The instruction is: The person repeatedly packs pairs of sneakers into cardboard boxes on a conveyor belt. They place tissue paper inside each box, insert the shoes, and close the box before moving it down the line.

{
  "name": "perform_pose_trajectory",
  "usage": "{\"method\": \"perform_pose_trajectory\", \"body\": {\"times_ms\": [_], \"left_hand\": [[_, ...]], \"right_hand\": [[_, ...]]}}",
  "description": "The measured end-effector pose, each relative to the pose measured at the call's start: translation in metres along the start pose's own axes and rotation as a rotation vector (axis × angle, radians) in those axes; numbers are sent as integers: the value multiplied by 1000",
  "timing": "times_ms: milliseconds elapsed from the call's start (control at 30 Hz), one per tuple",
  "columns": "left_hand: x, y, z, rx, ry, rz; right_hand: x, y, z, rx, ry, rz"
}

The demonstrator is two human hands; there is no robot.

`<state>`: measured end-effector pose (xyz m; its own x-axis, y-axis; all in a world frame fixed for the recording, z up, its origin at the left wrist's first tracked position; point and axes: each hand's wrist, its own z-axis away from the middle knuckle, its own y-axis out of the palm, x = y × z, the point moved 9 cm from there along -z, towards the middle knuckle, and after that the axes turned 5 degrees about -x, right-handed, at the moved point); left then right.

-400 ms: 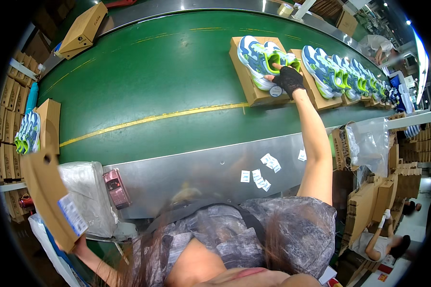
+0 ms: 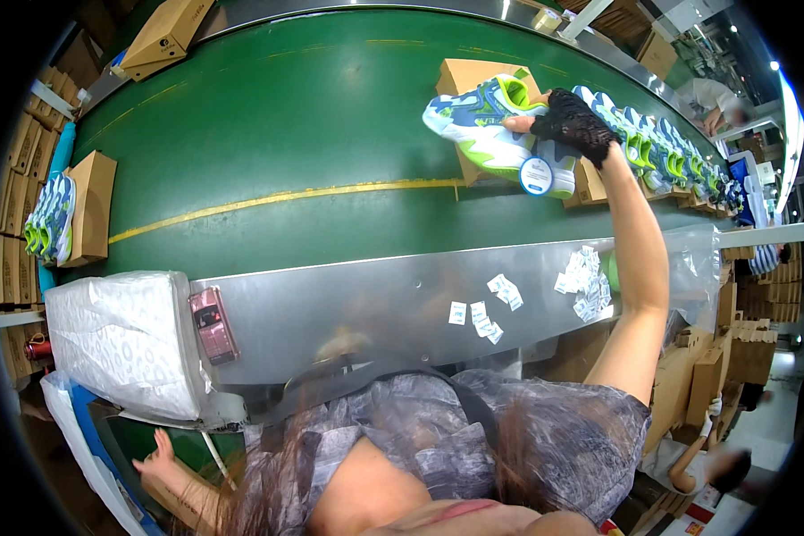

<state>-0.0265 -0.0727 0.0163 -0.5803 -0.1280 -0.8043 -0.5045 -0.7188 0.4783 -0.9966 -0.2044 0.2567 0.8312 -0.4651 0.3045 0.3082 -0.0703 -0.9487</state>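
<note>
My right hand [image 2: 581, 127], in a black lace fingerless glove, grips a pair of sneakers [image 2: 482, 121] by the heel and collar area. The shoes are white, blue and lime green, tilted and raised above a brown shoebox [image 2: 473, 76] on the green belt. A round blue-and-white hang tag [image 2: 536, 176] dangles from them. Low at the left, my left hand [image 2: 159, 457] has its fingers apart and holds nothing. Brown cardboard shows partly beside that forearm; its full shape is hidden.
A row of similar sneakers [image 2: 661, 147] on boxes stretches to the right. More sneakers [image 2: 52, 219] sit by a box at the left. White packets [image 2: 585, 281] lie on the metal ledge [image 2: 357, 313], near a plastic-wrapped white stack [image 2: 121, 344] and a maroon toy car [image 2: 213, 323].
My right hand has lifted and turned the sneakers off their box. The shoebox in my left hand has been let go, and that hand is lower. More white packets show at the right.
</note>
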Motion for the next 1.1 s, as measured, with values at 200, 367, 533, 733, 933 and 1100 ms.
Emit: {"method": "perform_pose_trajectory", "body": {"times_ms": [200,367,533,733,933,1100], "left_hand": [[73,185,8,-22,-217,-339],[182,325,71,583,-26,-822],[311,470,260,1315,713,-982],[433,437,354,1887,109,-1341],[416,436,373,1870,12,-1515],[435,417,364,1817,-288,-1298]], "right_hand": [[34,11,27,69,-126,-1],[92,66,105,151,-487,22],[123,182,179,144,-992,-4],[114,208,173,648,-652,-414],[-51,179,2,-160,-81,262],[-113,215,-25,-309,44,345]]}}
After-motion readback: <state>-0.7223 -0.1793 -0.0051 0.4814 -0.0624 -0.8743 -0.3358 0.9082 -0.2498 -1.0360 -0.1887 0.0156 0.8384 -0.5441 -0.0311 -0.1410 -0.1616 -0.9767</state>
